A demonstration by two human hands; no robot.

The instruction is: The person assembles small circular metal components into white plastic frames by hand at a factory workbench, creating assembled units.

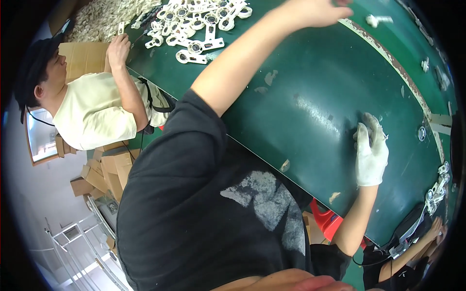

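Note:
My left hand (315, 10), bare, reaches to the far edge of the green table beside the curved belt, partly cut off by the picture's top. Its visible fingers are bent and apart, with nothing seen between them. My right hand (372, 157) wears a white glove and rests over the green tabletop (291, 131), fingers spread and holding nothing. Nearest the left hand on the belt lies a small white plastic part (378, 20). A heap of white plastic parts with round ends and flat arms (195, 47) lies at the table's far left.
A curved green belt (412, 46) with a worn rim carries scattered white parts. A co-worker (94, 109) at the left handles a small white piece beside a large pale pile (99, 22). Another person's hands (437, 230) show at lower right. Cardboard boxes (114, 169) stand behind.

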